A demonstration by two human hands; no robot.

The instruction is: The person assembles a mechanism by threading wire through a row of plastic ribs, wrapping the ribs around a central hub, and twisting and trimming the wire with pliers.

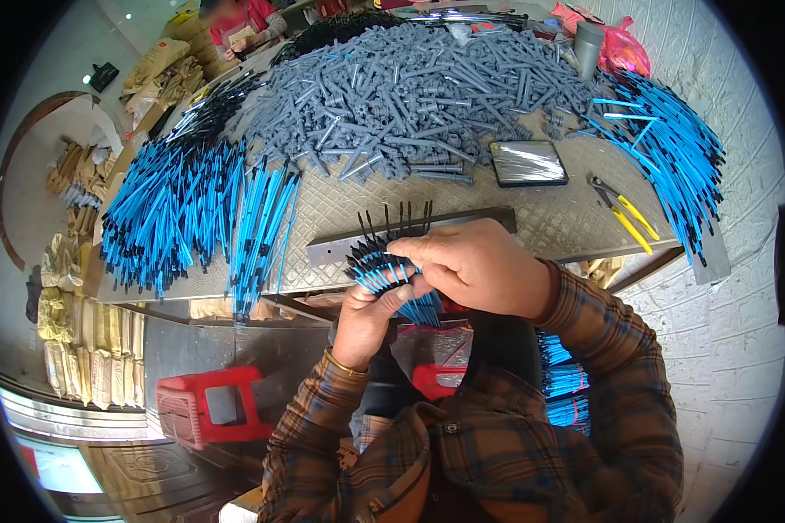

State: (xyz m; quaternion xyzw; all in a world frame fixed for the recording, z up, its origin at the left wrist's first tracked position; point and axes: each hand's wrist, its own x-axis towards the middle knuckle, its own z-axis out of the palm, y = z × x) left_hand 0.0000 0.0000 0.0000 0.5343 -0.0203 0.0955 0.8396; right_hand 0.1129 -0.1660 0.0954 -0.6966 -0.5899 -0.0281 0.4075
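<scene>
In front of me, my left hand (pixel 368 318) is closed round a bundle of thin blue rods with black ends (pixel 382 277). The black ends fan out toward the table, and blue lengths hang below my fingers. My right hand (pixel 471 266) is closed over the bundle's right side, thumb and fingers pinched together; what is between its fingertips is hidden. Just beyond my hands, a flat metal bar (pixel 331 251) lies along the table's near edge. Several thin black rods (pixel 401 213) stick up past my fingers in front of it.
A big heap of grey plastic wall plugs (pixel 384 96) covers the table's middle. Blue rods (pixel 170 209) are piled at left, more blue rods (pixel 672 148) at right. A black tray of thin silvery strips (pixel 529 164) and yellow-handled pliers (pixel 624 213) lie nearer. A red stool (pixel 253 405) stands below; a person (pixel 244 26) sits far left.
</scene>
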